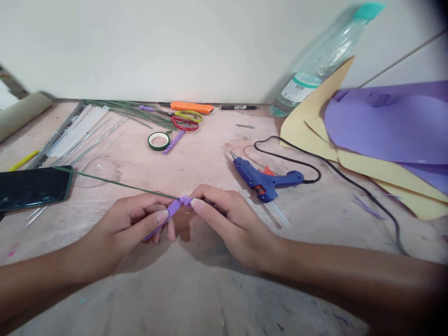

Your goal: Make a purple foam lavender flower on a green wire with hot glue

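Note:
My left hand (pixel 140 217) pinches a flat purple foam strip (pixel 172 210) between thumb and fingers. The strip meets a green wire stem (pixel 126 183), which stretches left across a dark phone. At the stem's right end, purple foam is curled into a small bunch (pixel 184 200). My right hand (pixel 224 214) closes thumb and forefinger on that purple-wrapped end. Both hands are held close together just above the table, and the fingers partly hide the wrapped end.
A blue glue gun (pixel 262 177) with a black cord lies right of my hands. Behind are scissors (pixel 185 120), green tape (pixel 158 140), an orange cutter (pixel 192 108) and green wires. A phone (pixel 35 189) lies left; purple sheets (pixel 392 121) and a bottle (pixel 322 70) stand at right.

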The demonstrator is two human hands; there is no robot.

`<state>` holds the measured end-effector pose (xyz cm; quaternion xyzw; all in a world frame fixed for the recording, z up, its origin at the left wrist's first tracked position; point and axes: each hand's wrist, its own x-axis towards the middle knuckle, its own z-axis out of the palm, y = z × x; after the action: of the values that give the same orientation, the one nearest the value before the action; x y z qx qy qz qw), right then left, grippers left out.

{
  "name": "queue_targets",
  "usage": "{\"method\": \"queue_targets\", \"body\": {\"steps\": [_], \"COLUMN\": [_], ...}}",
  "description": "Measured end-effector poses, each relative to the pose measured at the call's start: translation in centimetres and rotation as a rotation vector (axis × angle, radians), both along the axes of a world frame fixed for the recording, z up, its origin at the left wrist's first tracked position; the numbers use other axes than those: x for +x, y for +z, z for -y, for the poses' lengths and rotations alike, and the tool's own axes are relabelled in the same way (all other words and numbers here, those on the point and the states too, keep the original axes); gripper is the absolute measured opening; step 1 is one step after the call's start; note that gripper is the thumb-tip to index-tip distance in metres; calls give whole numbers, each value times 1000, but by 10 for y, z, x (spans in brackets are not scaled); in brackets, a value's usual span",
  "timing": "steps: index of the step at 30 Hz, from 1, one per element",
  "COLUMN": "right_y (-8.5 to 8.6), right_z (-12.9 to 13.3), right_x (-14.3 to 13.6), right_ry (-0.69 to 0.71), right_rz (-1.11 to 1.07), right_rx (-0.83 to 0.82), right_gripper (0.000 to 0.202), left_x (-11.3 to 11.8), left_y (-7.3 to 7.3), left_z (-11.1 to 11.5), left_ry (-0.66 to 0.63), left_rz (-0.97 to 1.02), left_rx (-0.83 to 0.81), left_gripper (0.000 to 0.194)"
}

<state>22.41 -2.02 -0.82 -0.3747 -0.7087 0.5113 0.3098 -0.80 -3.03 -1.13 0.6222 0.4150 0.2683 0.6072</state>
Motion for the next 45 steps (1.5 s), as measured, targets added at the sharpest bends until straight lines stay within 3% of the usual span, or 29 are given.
{"method": "queue_targets", "body": {"steps": [7,14,26,31,38,41,45], "right_y": [-5,-5,-4,-5,-5,-5,-5], "right_z": [-1,-1,2,3,4,4,5], "right_x": [-1,0,-3,-3,-3,-4,-3], "right_ry": [-113,-127,-138,-110,-114,-95,-61], "right_rz": [113,41,-79,-142,-122,-87,-13], "right_rx": [117,126,-57,-141,-144,-83,193], "right_gripper": [29,22,18,19,18,17,15], "left_x": [0,2,0,2,5,7,10], "left_y": [0,1,-1,0,4,4,6], "left_z": [0,-1,2,2,1,3,8], "left_ry": [-6,10,20,26,58,111,155], "left_rz": [13,9,37,161,152,178,182], "left_rx": [-17,-27,-60,-92,-124,-152,-215], "left_gripper": [20,21,23,17,15,18,22]}}
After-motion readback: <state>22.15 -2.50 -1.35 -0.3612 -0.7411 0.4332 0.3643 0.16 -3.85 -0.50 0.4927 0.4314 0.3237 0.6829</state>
